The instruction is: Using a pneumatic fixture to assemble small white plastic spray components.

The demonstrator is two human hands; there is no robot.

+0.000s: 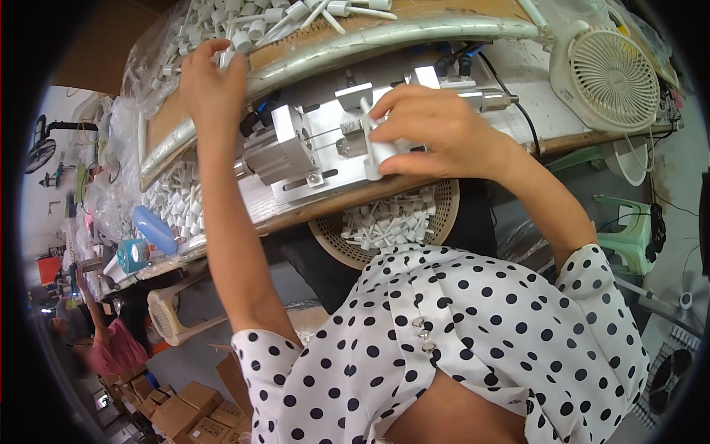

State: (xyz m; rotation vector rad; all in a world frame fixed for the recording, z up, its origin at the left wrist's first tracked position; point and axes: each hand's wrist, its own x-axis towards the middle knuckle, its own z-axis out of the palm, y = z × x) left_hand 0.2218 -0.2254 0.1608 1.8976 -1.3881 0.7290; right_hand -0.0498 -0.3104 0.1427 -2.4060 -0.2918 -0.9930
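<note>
At the metal fixture [299, 144] on the bench, my right hand [436, 133] grips a white plastic cap with a thin stem [381, 153]. The cap sits by the middle of the fixture, close to a thin metal rod. Whether it touches the fixture is hidden by my fingers. Farther left, my left hand [214, 85] reaches over the rim of a raised tray [333, 50]. Its thumb and forefinger close around a similar white cap [226, 61] at the edge of a heap of such parts [255, 22].
A round basket [447, 214] of white stemmed parts sits below the bench edge. A white fan [610, 74] stands at the right. On the left are more loose parts [177, 211], a blue case [154, 229] and a person in pink [118, 348]. Cardboard boxes [185, 411] lie on the floor.
</note>
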